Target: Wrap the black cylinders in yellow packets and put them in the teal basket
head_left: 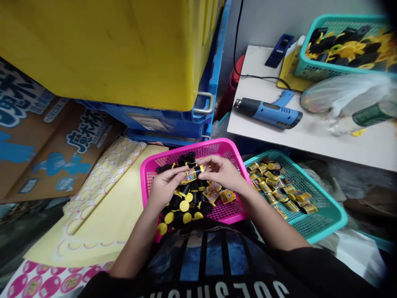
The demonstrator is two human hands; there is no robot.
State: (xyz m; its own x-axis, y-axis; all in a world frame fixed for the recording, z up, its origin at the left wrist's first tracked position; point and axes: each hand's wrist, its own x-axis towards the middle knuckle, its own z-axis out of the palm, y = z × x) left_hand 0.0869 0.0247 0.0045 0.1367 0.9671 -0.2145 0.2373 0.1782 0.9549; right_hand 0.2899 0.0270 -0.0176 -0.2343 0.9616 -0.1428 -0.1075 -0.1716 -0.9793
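Observation:
Over the pink basket (231, 151), both hands hold one small black cylinder with a yellow printed sleeve (191, 174) between them. My left hand (167, 184) pinches its left end between thumb and fingers. At the other end, the fingers of my right hand (223, 174) close on its dark part near a yellow rim. Beneath the hands lie several black cylinders with yellow caps (184, 206), loose in the basket. Flat printed sleeves (228, 196) are piled on the basket's right side, just under my right wrist.
A teal basket (328, 209) with several sleeved cylinders (273, 182) stands to the right. A blue heat gun (269, 112) lies on the white table (322, 142), near another teal basket (319, 72) of parts. Sticker sheets (102, 174) and cardboard boxes (58, 153) are on the left.

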